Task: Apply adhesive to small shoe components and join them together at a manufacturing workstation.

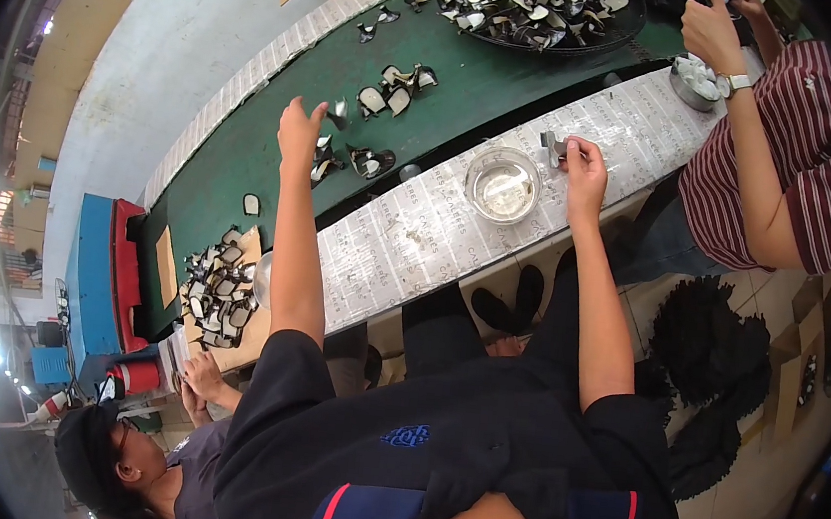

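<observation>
Above the matte green belt (256, 144), the left hand (300, 133) is released, fingers parted beside a blurred shiny piece (338, 113), while the right hand (586, 176) pinches a small, angular grey piece (552, 149) over the glossy patterned tabletop (407, 239), near a round, clear bowl (473, 196) with indistinct contents.

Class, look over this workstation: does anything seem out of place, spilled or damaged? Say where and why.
One pale-faced piece lies alone on the green surface, apart from the pile and the loose parts near the left hand, so it looks stray. I see no plain damage.
</observation>
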A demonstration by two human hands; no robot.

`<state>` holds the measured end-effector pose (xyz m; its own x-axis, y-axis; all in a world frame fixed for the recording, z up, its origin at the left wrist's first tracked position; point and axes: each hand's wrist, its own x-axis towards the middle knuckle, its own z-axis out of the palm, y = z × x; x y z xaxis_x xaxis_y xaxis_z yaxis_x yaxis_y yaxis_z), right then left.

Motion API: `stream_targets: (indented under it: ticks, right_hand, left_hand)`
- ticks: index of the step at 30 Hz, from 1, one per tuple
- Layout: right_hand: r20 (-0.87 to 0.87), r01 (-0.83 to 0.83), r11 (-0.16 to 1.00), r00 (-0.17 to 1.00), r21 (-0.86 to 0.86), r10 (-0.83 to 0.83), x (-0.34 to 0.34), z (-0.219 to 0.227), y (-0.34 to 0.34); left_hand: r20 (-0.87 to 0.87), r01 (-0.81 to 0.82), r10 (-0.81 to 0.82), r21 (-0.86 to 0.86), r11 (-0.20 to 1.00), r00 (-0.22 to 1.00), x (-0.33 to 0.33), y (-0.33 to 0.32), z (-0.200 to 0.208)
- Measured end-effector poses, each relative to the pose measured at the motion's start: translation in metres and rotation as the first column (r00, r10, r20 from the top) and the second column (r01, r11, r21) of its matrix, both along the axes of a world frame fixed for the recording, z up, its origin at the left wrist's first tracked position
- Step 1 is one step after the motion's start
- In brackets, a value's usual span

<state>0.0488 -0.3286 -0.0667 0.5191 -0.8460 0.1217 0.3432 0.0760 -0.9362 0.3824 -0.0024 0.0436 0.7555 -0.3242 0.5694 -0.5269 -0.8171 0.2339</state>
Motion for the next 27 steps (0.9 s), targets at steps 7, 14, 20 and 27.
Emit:
stream_targets:
  ticks: [7,14,20,27]
  right_hand:
    - [-0.048,0.006,1.0,0.999,-0.012,-0.007,-0.004,-0.007,-0.007]
    - [-0.035,0.021,1.0,0.999,0.001,-0.021,-0.005,-0.005,-0.007]
    - [-0.068,0.014,1.0,0.998,-0.009,-0.014,-0.004,-0.008,-0.003]
    - [-0.037,0.017,1.0,0.999,-0.012,-0.018,0.0,-0.003,-0.002]
  left_hand:
    - [-0.557,0.022,0.115,0.234,0.972,0.823,-0.061,-0.002,-0.019]
    - [-0.879,0.403,0.27,0.429,0.808,0.393,-0.082,0.001,-0.07]
    - [-0.858,0.41,0.319,0.48,0.776,0.402,-0.088,0.004,-0.085]
    - [-0.784,0.314,0.295,0.518,0.795,0.546,-0.088,0.012,-0.095]
